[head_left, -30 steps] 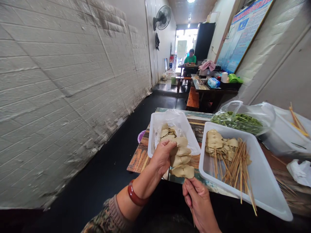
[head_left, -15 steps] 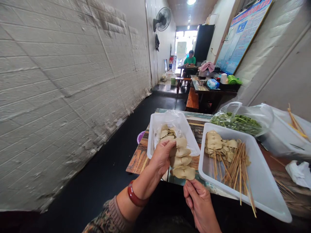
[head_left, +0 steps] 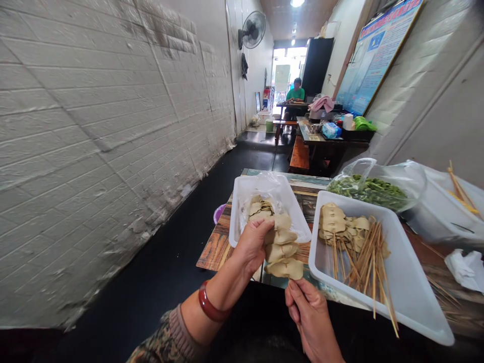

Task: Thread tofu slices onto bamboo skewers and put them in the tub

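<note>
Between my hands is a skewer of thin beige slices [head_left: 284,251], several of them folded and threaded one above another. My left hand [head_left: 254,243], with a reddish-brown bangle [head_left: 212,302] at the wrist, pinches the top slice between thumb and fingers. The fingers of my right hand [head_left: 308,305] are closed around the stick just below the lowest slice. Behind the skewer, a white tray [head_left: 238,201] holds loose slices [head_left: 260,205] on clear plastic. On the right, a larger white tray [head_left: 412,297] contains finished skewers [head_left: 333,219] and a bunch of bamboo sticks [head_left: 372,257].
A clear bag of green vegetables [head_left: 370,191] lies behind the right tray, beside a white bin [head_left: 438,201]. Crumpled tissue [head_left: 467,269] is at the right. Farther back are a bench [head_left: 299,154], a cluttered table [head_left: 317,136] and a seated person in green [head_left: 296,94].
Almost nothing differs. Both hands keep their hold on the skewer, and the trays have not moved.
</note>
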Action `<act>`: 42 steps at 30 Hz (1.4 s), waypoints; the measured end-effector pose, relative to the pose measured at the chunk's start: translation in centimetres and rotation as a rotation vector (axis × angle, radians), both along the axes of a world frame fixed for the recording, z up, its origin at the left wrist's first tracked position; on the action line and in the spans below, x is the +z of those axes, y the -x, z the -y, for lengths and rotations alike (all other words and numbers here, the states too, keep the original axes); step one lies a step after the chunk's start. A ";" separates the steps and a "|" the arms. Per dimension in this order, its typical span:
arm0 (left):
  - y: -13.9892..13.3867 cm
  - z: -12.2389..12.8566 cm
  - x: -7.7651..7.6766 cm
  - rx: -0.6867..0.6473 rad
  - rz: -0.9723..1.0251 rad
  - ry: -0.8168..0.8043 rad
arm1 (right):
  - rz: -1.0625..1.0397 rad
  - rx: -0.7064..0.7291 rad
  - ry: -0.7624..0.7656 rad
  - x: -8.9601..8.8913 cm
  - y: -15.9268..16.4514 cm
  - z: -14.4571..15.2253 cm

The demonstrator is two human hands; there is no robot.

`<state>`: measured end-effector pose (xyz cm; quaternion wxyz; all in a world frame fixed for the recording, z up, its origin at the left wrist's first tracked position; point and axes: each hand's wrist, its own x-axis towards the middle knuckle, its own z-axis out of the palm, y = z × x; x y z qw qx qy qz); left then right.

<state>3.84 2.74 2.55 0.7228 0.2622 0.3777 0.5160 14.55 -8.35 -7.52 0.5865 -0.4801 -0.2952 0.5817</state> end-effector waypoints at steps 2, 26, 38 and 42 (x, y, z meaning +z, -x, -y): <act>0.0 0.0 0.0 -0.004 -0.002 0.004 | 0.002 -0.002 0.001 0.1 0.0 0.0; 0.2 0.0 0.4 0.022 -0.036 -0.022 | 0.045 0.008 -0.020 0.4 -0.1 0.4; 0.2 0.3 -0.1 -0.001 -0.054 -0.015 | 0.030 -0.002 -0.014 0.5 0.0 0.5; 0.1 0.4 -0.1 0.000 -0.053 -0.050 | 0.011 0.004 -0.014 0.7 0.0 0.5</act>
